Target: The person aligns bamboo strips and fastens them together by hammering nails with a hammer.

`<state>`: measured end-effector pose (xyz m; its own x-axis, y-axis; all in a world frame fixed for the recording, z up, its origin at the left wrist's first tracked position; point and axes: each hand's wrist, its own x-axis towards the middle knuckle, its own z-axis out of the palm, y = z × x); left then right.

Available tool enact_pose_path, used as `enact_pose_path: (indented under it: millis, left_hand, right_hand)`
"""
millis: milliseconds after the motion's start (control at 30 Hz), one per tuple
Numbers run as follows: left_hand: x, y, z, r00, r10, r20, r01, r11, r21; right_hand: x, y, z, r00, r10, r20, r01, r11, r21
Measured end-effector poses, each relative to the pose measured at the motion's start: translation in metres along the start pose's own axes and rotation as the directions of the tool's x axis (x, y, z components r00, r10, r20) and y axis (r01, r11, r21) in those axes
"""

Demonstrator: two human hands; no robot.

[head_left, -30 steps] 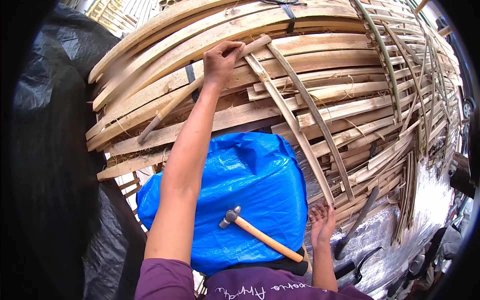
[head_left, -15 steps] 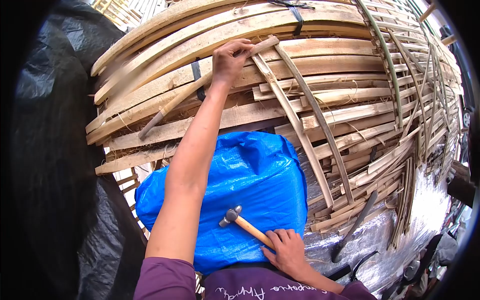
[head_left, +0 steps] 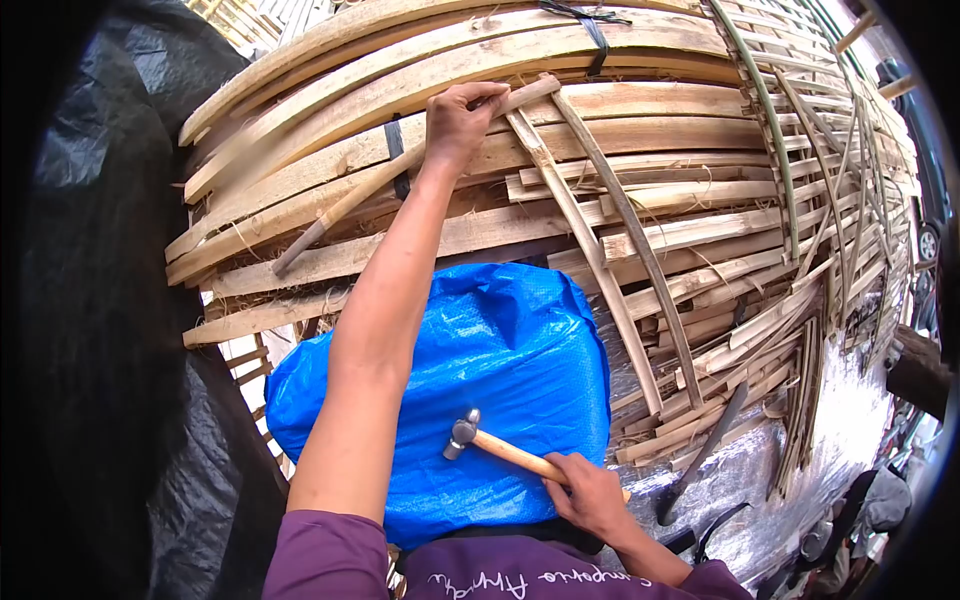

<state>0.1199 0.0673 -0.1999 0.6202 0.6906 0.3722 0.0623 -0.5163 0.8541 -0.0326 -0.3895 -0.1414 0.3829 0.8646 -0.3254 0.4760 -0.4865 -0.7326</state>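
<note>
My left hand (head_left: 460, 128) reaches over the slats with its fingers pinched together at a round wooden stick (head_left: 365, 193). What the fingertips hold, if anything, I cannot make out. The stick slants under the hand, dark at its lower end; its upper end meets two long narrow wooden strips (head_left: 640, 245). In my right hand (head_left: 592, 494) is a ball-peen hammer (head_left: 510, 452) with a light wooden handle. Its metal head lies over the blue tarp (head_left: 500, 350), low and close to my body.
Long wooden slats (head_left: 640, 135) lie stacked across the front, bound with black ties (head_left: 597, 45). Loose split strips (head_left: 760, 340) pile up at right beside a dark long tool (head_left: 705, 455) on silvery sheeting (head_left: 850, 385). Black plastic sheeting (head_left: 100, 300) hangs at left.
My right hand has closed round the hammer handle and shifted slightly, with the handle's end now showing behind it. The hammer head has turned a little. My left hand stays almost in place.
</note>
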Motion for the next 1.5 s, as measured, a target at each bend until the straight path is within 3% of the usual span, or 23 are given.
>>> enact_pose_path:
  millis: [100, 300, 367, 400, 467, 633, 667, 900, 1100, 1167, 1233, 1333, 1500]
  left_hand:
    - [0.000, -0.011, 0.002, 0.999, 0.046, -0.009, -0.045, 0.999, 0.016]
    - [-0.005, -0.002, 0.006, 0.995, 0.094, -0.030, -0.090, 0.990, 0.106]
    - [-0.005, -0.003, 0.008, 0.997, 0.069, -0.040, -0.065, 0.992, 0.105]
    - [-0.005, -0.004, 0.008, 0.993, 0.109, -0.036, -0.103, 0.982, 0.156]
    - [-0.006, -0.006, 0.009, 0.989, 0.147, -0.033, -0.137, 0.969, 0.205]
    - [-0.004, -0.010, 0.010, 0.987, 0.156, -0.032, -0.147, 0.971, 0.186]
    - [-0.006, -0.010, 0.009, 0.987, 0.155, -0.035, -0.146, 0.972, 0.186]
    - [-0.008, -0.009, 0.011, 0.983, 0.182, -0.040, -0.170, 0.965, 0.199]
    - [-0.009, -0.012, 0.013, 0.975, 0.216, -0.056, -0.202, 0.961, 0.186]
    - [-0.008, -0.013, 0.012, 0.974, 0.221, -0.056, -0.210, 0.965, 0.158]
    - [-0.010, -0.014, 0.014, 0.956, 0.283, -0.075, -0.258, 0.936, 0.241]
    - [-0.009, -0.016, 0.014, 0.948, 0.307, -0.083, -0.281, 0.930, 0.235]
    - [-0.008, -0.017, 0.014, 0.951, 0.301, -0.071, -0.279, 0.934, 0.225]
  right_hand:
    - [0.001, 0.005, -0.004, 0.999, 0.027, -0.029, -0.027, 0.999, 0.031]
    - [0.028, 0.016, -0.043, 0.981, 0.105, -0.163, -0.046, 0.943, 0.330]
    - [0.043, 0.019, -0.060, 0.951, 0.301, -0.069, -0.223, 0.824, 0.522]
    - [0.054, 0.020, -0.063, 0.957, 0.273, -0.100, -0.132, 0.713, 0.688]
    - [0.079, 0.005, -0.093, 0.946, 0.322, -0.033, -0.199, 0.658, 0.726]
    - [0.142, -0.011, -0.131, 0.962, 0.237, -0.133, -0.016, 0.538, 0.843]
    - [0.155, -0.017, -0.134, 0.955, 0.244, -0.171, -0.011, 0.602, 0.798]
    - [0.214, -0.005, -0.142, 0.970, 0.175, -0.168, 0.002, 0.687, 0.727]
    - [0.242, -0.004, -0.144, 0.920, 0.178, -0.350, 0.072, 0.800, 0.596]
    - [0.252, 0.006, -0.141, 0.829, 0.022, -0.559, 0.173, 0.940, 0.293]
    - [0.255, 0.006, -0.143, 0.801, 0.020, -0.599, 0.194, 0.937, 0.292]
    - [0.266, 0.003, -0.153, 0.664, -0.316, -0.678, 0.248, 0.948, -0.200]
    - [0.278, -0.006, -0.155, 0.665, -0.359, -0.655, 0.189, 0.929, -0.317]
